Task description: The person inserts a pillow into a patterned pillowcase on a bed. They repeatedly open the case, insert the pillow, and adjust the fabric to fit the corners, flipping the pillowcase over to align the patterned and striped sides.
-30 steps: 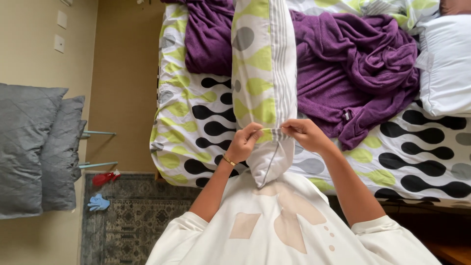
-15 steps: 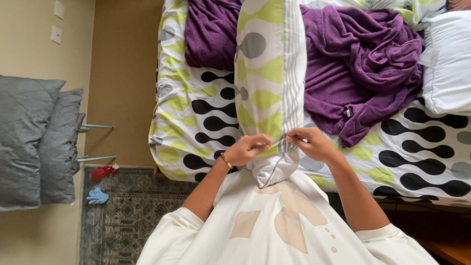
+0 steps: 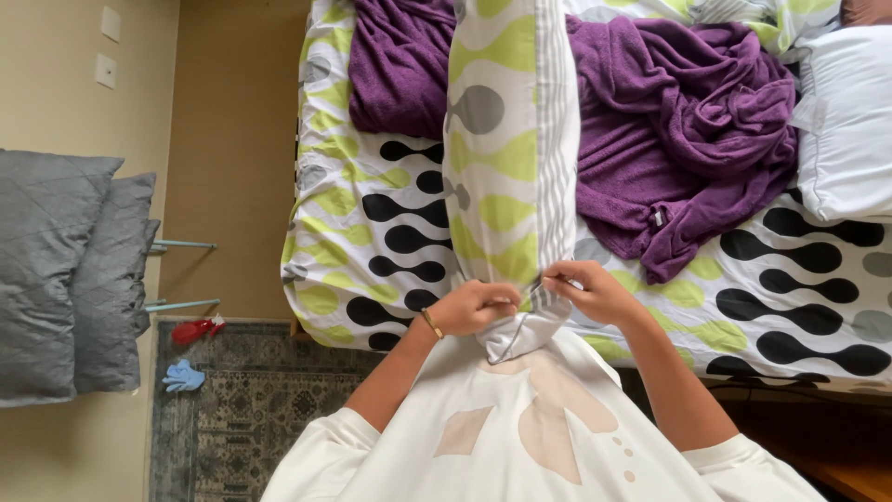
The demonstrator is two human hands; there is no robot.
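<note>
Beige wall [image 3: 56, 446], patterned rug [image 3: 232, 409], grey cushions [image 3: 65, 279] beside the bed [image 3: 818, 297].

hands [image 3: 534, 299] closer together, pillowcase [image 3: 509, 167] seemingly lower

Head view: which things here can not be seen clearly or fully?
- Pillow: top cut by the upper edge; lower end tucked against the shirt.
- Left hand and right hand: fingertips curl into the pillowcase opening, grip hidden.
- White pillow: cut by the right edge.
- Red and blue items on the rug: too small.
</note>
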